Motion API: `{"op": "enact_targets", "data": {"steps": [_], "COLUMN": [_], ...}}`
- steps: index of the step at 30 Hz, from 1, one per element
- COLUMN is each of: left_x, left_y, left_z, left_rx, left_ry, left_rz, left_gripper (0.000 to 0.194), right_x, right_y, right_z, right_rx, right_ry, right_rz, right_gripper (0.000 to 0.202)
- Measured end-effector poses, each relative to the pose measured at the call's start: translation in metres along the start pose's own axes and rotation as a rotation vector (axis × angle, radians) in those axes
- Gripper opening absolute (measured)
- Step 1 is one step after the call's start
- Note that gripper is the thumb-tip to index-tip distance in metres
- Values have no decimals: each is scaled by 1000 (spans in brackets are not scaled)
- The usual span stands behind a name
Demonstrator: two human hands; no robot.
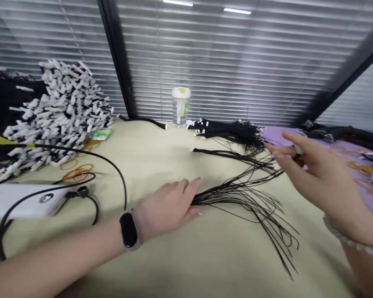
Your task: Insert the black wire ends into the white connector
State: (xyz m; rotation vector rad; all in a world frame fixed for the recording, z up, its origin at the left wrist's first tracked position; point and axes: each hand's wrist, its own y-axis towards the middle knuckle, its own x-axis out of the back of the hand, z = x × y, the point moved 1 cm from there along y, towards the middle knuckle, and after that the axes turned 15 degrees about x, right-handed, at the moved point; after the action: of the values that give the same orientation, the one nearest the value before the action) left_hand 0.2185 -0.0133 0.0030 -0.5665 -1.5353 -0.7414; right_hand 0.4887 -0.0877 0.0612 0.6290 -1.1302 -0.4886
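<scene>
Left hand [166, 209] gripping bundle of thin black wires [230, 195] at centre of frame, loose ends fanning toward lower right. Right hand [325, 178] hovering at right of frame, fingers partly curled near upper strands; cannot tell whether pinching any. White-lidded bottle [180, 108] standing at upper centre, beside black cable bundle [226, 132]. White power bank [21, 200] lying at left edge, below white-connector heap [62, 111].

The loose wires [219, 193] are plain black; the plug housings [60, 118] are white. The bench [174, 265] is pale yellow-green, with purple across part of it. Grey-white horizontal stripes pattern the blinds [220, 62]. The power bank [21, 203] is white, the smartwatch [129, 229] black-faced with a grey strap, the bottle [180, 106] white-lidded with green label patches.
</scene>
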Motion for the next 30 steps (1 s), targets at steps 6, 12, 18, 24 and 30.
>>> {"op": "enact_targets", "data": {"steps": [6,12,18,24,30], "left_x": [8,-3,-14,-13,-14], "left_y": [25,28,22,22,30], "left_z": [-25,-7,13,23,23], "left_rx": [148,58,-38,40,87], "left_ry": [152,174,122,-52,-26], "left_rz": [33,8,33,45,68], "left_gripper": [82,27,33,39,34], "right_x": [1,-1,-21,-25,-28], "right_y": [37,36,12,-1,-15], "right_z": [46,37,1,-13,-20], "right_rx": [146,-22,-388,-538,-418], "right_ry": [40,656,1068,1129,1094], "right_rz": [4,-392,-314,-132,56], "right_gripper": [40,36,36,39,42]}}
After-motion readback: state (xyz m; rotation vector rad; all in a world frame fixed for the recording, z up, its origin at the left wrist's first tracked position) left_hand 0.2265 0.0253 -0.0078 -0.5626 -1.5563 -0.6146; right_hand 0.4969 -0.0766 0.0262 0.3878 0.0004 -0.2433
